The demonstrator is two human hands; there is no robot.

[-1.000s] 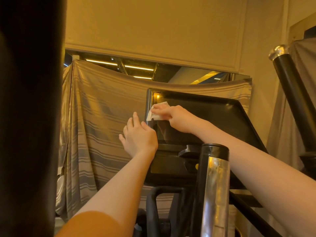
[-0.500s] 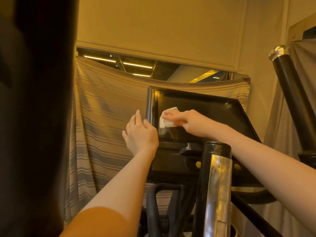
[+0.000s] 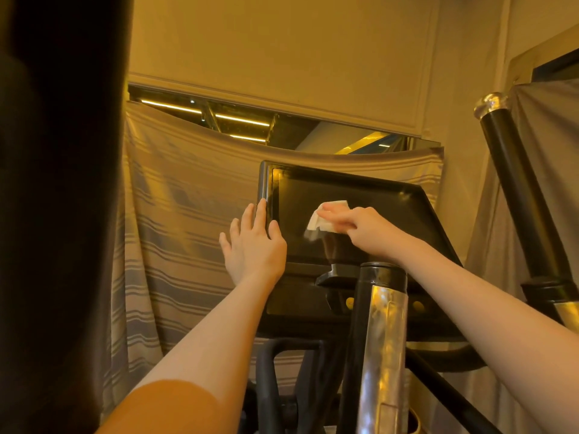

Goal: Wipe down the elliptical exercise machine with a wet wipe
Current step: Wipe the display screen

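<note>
The elliptical's black console screen faces me at the centre of the head view. My right hand pinches a folded white wet wipe and presses it on the middle of the screen glass. My left hand lies flat with straight fingers against the screen's left edge, thumb on the front face. Below the screen sits the console's lower panel with small yellow buttons.
A chrome and black handlebar post rises in front of the console. A second black handlebar with a chrome cap slants at the right. A striped cloth hangs behind the machine. A dark blurred shape fills the left side.
My right hand slid the wipe from the screen's upper left corner toward its middle. My left hand stayed at the screen's left edge. The view shifted slightly.
</note>
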